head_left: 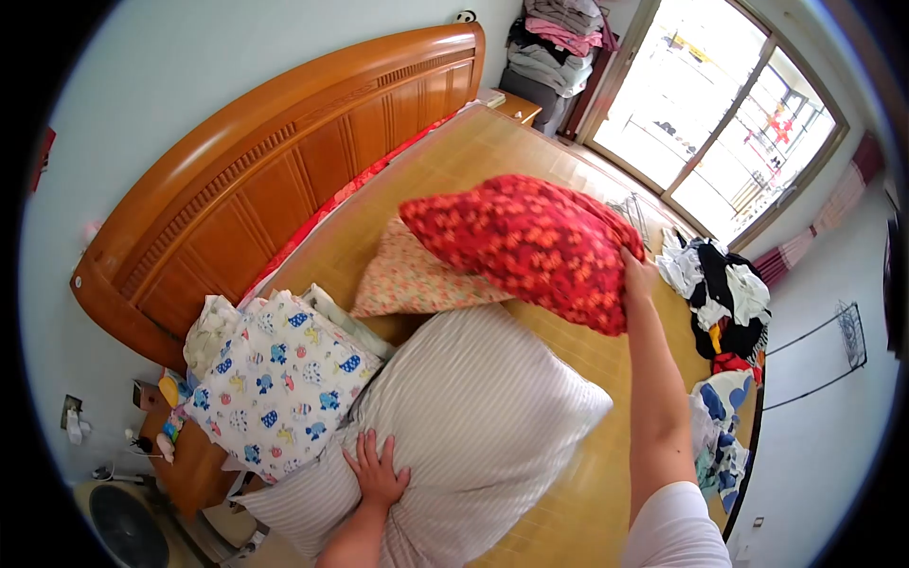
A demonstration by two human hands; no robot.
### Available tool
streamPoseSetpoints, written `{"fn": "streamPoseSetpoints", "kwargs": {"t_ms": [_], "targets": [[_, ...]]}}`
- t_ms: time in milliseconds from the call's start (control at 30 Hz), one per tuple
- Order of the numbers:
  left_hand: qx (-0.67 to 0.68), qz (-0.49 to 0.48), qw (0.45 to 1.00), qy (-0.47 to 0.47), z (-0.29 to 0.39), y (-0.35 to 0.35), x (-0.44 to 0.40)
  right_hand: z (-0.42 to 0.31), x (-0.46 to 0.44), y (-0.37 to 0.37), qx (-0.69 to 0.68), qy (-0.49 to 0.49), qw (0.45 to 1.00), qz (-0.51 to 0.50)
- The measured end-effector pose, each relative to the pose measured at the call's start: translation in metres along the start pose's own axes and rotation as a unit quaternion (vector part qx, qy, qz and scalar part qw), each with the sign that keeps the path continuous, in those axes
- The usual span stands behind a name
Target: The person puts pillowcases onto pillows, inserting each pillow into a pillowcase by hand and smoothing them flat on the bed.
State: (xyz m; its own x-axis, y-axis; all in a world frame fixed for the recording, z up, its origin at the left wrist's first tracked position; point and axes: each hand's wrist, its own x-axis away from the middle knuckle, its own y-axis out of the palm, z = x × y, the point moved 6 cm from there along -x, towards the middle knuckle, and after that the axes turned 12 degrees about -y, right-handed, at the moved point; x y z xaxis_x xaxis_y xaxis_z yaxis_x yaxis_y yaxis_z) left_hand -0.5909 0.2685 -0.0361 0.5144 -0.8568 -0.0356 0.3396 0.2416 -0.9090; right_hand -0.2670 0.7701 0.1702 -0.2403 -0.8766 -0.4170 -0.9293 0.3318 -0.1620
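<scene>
Pillow (pixel 530 241), red and floral, over the bed (pixel 587 473), overlapping a paler floral pillow (pixel 417 279). Right hand (pixel 640 275): fingers closed on its right-hand end. Left hand (pixel 381 478): fingers spread open on a striped pillow (pixel 483 398). Red piece judged light, soft and apt to sag; 1 corner offers adequate hold, 2 opposite edges firmer support.

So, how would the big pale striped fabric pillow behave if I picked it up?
The pillow will probably sag and fold, since it creases beside your left hand. Its plump, puffy shape suggests it's fairly light for its size.
</scene>
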Motion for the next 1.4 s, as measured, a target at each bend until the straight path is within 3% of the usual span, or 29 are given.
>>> {"fn": "streamPoseSetpoints", "kwargs": {"t_ms": [67, 200, 267, 333, 367, 400, 467, 500, 533, 600, 667, 733, 800, 867, 933, 1000, 1067, 1133, 1200, 1267, 1333, 1400], "targets": [[-0.033, 0.014, 0.999, 0.002, 0.004, -0.003, 0.002, -0.010, 0.021, -0.068, 0.042, -0.036, 0.998, -0.015], [-0.077, 0.026, 0.996, 0.026, 0.019, -0.014, 0.009, 0.029, 0.062, -0.196, 0.056, -0.013, 0.998, 0.038], [-0.089, 0.012, 0.996, 0.020, 0.029, -0.023, 0.011, 0.046, 0.090, -0.261, 0.033, 0.031, 0.988, 0.148], [-0.117, 0.010, 0.992, -0.034, 0.029, -0.027, 0.007, 0.079, 0.107, -0.333, 0.081, 0.075, 0.969, 0.220], [-0.128, -0.014, 0.989, -0.069, 0.036, -0.034, 0.006, 0.107, 0.113, -0.381, 0.195, 0.092, 0.943, 0.254], [-0.130, -0.017, 0.990, -0.058, 0.043, -0.036, 0.004, 0.113, 0.121, -0.412, 0.196, 0.096, 0.940, 0.263], [-0.165, -0.053, 0.976, -0.130, 0.040, -0.035, 0.002, 0.118, 0.146, -0.478, 0.371, 0.158, 0.880, 0.249], [-0.167, -0.057, 0.977, -0.118, 0.051, -0.039, 0.003, 0.115, 0.161, -0.500, 0.373, 0.128, 0.883, 0.254], [-0.171, -0.074, 0.969, -0.161, 0.053, -0.044, 0.004, 0.114, 0.175, -0.520, 0.402, 0.129, 0.871, 0.251], [-0.178, -0.091, 0.960, -0.197, 0.058, -0.045, 0.011, 0.118, 0.208, -0.552, 0.399, 0.172, 0.868, 0.242], [-0.159, -0.065, 0.952, -0.255, 0.057, -0.044, 0.023, 0.107, 0.240, -0.569, 0.412, 0.154, 0.870, 0.223], [-0.133, -0.015, 0.967, -0.215, 0.077, -0.041, 0.055, 0.130, 0.275, -0.588, 0.343, 0.250, 0.883, 0.201], [-0.159, 0.012, 0.987, 0.027, 0.139, -0.031, 0.111, 0.186, 0.304, -0.612, 0.359, 0.294, 0.876, 0.130], [-0.148, -0.080, 0.972, 0.166, 0.209, -0.027, 0.182, 0.196, 0.329, -0.612, 0.278, 0.334, 0.893, 0.121], [-0.149, -0.167, 0.962, 0.154, 0.238, -0.004, 0.228, 0.230, 0.337, -0.611, 0.263, 0.293, 0.917, 0.058], [-0.168, -0.188, 0.956, 0.148, 0.235, 0.014, 0.248, 0.213, 0.339, -0.601, 0.181, 0.386, 0.905, 0.009], [-0.183, -0.204, 0.951, 0.142, 0.230, 0.028, 0.254, 0.202, 0.327, -0.585, 0.148, 0.306, 0.939, 0.042], [-0.131, -0.214, 0.962, 0.108, 0.220, 0.031, 0.248, 0.211, 0.319, -0.565, 0.192, 0.330, 0.921, -0.073], [-0.119, -0.224, 0.962, 0.106, 0.213, 0.031, 0.243, 0.170, 0.330, -0.550, 0.237, 0.352, 0.905, 0.044], [-0.109, -0.232, 0.961, 0.107, 0.209, 0.028, 0.240, 0.165, 0.357, -0.531, 0.268, 0.435, 0.859, 0.012], [-0.130, -0.259, 0.954, 0.073, 0.208, 0.026, 0.248, 0.172, 0.391, -0.505, 0.231, 0.479, 0.834, 0.144], [-0.151, -0.256, 0.950, 0.095, 0.211, 0.020, 0.250, 0.223, 0.405, -0.465, 0.025, 0.488, 0.858, 0.158]]}}
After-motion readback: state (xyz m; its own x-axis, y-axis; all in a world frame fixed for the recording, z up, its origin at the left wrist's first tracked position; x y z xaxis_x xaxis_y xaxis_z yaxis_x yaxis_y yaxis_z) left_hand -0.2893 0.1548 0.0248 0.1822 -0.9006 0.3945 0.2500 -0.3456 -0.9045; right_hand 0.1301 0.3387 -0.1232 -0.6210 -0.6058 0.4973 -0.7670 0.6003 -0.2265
